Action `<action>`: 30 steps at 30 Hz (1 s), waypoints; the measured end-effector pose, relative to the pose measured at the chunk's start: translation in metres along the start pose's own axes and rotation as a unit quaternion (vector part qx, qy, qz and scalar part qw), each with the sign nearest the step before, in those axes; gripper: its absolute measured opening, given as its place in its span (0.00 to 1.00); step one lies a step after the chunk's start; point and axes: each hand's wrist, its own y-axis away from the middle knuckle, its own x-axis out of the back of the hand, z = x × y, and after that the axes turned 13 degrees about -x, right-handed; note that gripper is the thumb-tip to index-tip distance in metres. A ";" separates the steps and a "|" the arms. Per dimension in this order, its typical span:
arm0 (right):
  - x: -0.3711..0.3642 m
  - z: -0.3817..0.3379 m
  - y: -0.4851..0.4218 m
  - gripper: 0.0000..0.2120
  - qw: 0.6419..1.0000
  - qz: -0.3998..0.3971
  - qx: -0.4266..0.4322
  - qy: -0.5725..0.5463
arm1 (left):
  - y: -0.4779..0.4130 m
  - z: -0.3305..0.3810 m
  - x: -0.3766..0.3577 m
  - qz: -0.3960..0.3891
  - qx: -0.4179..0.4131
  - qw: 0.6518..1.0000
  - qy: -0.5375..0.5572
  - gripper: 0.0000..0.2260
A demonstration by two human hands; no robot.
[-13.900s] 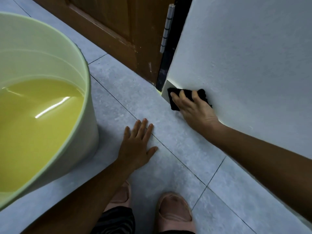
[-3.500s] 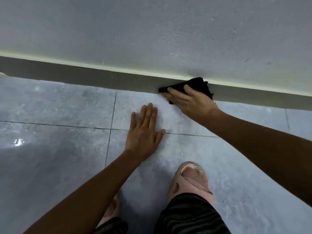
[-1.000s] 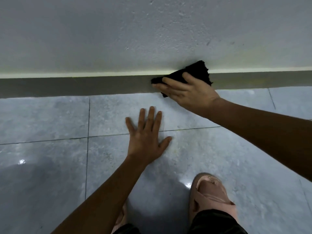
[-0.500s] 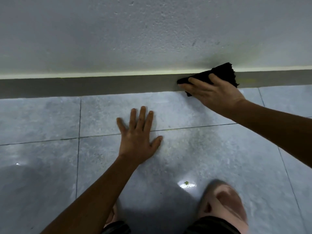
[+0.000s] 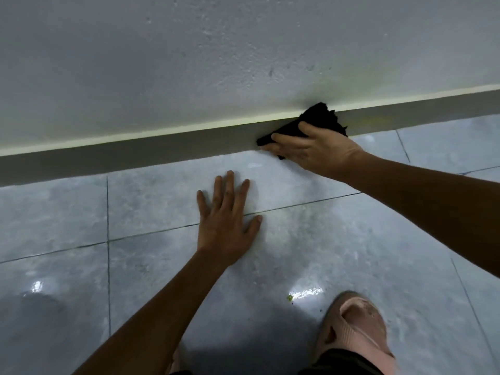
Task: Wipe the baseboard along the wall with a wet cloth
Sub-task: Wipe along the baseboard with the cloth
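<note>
Head view: cloth (image 5: 322, 123) is pressed onto baseboard (image 5: 135, 152) under right hand (image 5: 316, 151), fingers flat rather than clenched, strip's long axis laid left-right from it and nothing seen blocking; left hand (image 5: 227, 220) is spread flat on floor (image 5: 81, 212) nearby, sandal (image 5: 354, 328) well apart.

I am counting two hands in view, left hand (image 5: 227, 226) and right hand (image 5: 316, 150). I am also counting one black cloth (image 5: 320, 119), one baseboard (image 5: 135, 155), one wall (image 5: 189, 63), and one pink slipper (image 5: 357, 328) plainly showing.
</note>
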 end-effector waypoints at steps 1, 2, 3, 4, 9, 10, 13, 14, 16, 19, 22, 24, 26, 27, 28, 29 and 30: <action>-0.006 0.001 0.008 0.30 1.000 -0.013 -0.007 -0.002 | -0.004 0.001 0.000 -0.005 -0.017 1.000 -0.001 0.32; -0.013 0.000 0.015 0.31 0.999 -0.033 -0.011 -0.014 | -0.007 0.002 0.000 -0.009 -0.032 0.999 -0.005 0.32; -0.017 -0.002 0.023 0.31 0.997 -0.056 -0.032 -0.041 | -0.010 0.003 0.000 -0.012 -0.045 0.999 -0.012 0.32; -0.021 -0.007 0.029 0.32 0.991 -0.058 -0.078 -0.090 | -0.012 0.004 0.001 -0.014 -0.056 0.998 -0.017 0.32; -0.012 -0.053 0.042 0.33 0.776 0.007 -0.435 -0.457 | -0.021 0.010 0.000 -0.031 -0.058 0.997 -0.033 0.32; -0.004 -0.059 0.036 0.35 0.700 -0.009 -0.479 -0.529 | -0.021 0.011 -0.001 -0.033 -0.056 0.997 -0.037 0.32; 0.017 -0.064 0.004 0.32 0.314 -0.033 -0.592 -0.742 | -0.021 0.011 0.000 -0.051 -0.057 0.996 -0.049 0.32; 0.024 -0.055 -0.006 0.28 0.118 0.001 -0.605 -0.787 | -0.021 0.010 0.002 -0.057 -0.060 0.995 -0.051 0.33; 0.027 -0.036 -0.018 0.21 -0.177 0.027 -0.584 -0.792 | -0.022 0.010 0.005 -0.067 -0.065 0.994 -0.049 0.33; 0.028 -0.020 -0.031 0.26 -0.265 0.003 -0.538 -0.800 | -0.023 0.011 0.007 -0.072 -0.063 0.994 -0.047 0.33; 0.031 -0.009 -0.032 0.23 -0.296 0.000 -0.510 -0.808 | -0.025 0.013 0.005 -0.068 -0.056 0.995 -0.043 0.33; 0.024 -0.003 -0.025 0.20 -0.294 0.015 -0.521 -0.801 | -0.025 0.015 0.006 -0.068 -0.056 0.995 -0.044 0.34; 0.009 0.002 -0.012 0.23 -0.299 0.040 -0.550 -0.779 | -0.026 0.019 0.007 -0.071 -0.056 0.995 -0.050 0.34; 0.002 0.006 -0.006 0.26 -0.309 0.045 -0.560 -0.767 | -0.027 0.021 0.008 -0.071 -0.052 0.995 -0.053 0.34; -0.006 0.006 -0.003 0.28 -0.302 0.038 -0.574 -0.760 | -0.029 0.024 0.008 -0.066 -0.047 0.995 -0.053 0.34; -0.012 0.005 -0.001 0.27 -0.282 0.017 -0.589 -0.757 | -0.031 0.026 0.009 -0.059 -0.042 0.996 -0.050 0.34; -0.013 0.003 -0.001 0.25 -0.250 -0.014 -0.599 -0.760 | -0.034 0.029 0.008 -0.054 -0.041 0.996 -0.049 0.34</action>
